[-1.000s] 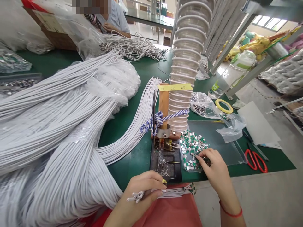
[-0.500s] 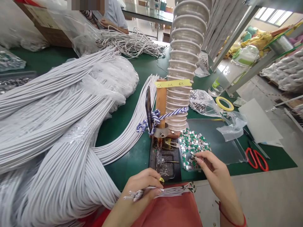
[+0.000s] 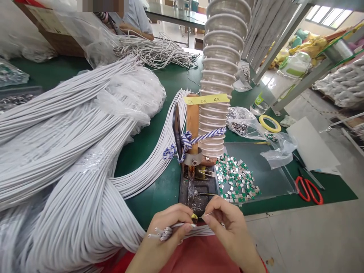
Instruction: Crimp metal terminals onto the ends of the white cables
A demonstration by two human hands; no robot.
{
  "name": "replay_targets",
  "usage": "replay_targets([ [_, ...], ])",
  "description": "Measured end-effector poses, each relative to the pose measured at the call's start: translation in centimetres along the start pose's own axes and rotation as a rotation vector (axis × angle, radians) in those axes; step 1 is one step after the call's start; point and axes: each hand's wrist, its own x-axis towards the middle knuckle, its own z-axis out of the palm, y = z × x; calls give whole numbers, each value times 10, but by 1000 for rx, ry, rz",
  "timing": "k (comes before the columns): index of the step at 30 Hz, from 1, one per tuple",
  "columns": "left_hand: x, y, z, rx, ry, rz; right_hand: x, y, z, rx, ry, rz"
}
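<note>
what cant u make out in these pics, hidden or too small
Head view:
What the right hand pinches: covered by its fingers, only a thin bright tip shows.
Cables inside the left hand: hidden by its fingers.
Lower edge of the dark metal plate: behind both hands.
Band print on the white cable hank: too small.
Co-worker at the top: cut off by the frame edge.

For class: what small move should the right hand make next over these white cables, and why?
Probably guide the thin bright strand in the right hand onto the white cable bundle, because the left hand grips that bundle steady, right beside the strand.
</note>
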Motion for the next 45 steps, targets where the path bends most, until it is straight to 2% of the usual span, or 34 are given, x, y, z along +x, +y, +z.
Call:
replay_targets([
  [6,2,6,4,69,129,63,0,0,4,-139,-38,44],
  [11,4,9,7,150,208,90,-3,2,8,-41,-86,108],
  [14,4,9,8,161,237,105,-4,3,11,-58,-68,79],
  [22,6,13,8,162,253,101,-4,8,16,-162,-19,5],
  [29,6,15,10,172,254,81,-5,10,13,-187,-24,-4],
  [36,7,18,9,205,261,33,-5,15,5,55,-30,0],
  [40,9,15,8,188,278,-2,1,12,11,45,2,-26],
  [45,13,21,5,203,288,2,10,7,20,-1,76,-138],
])
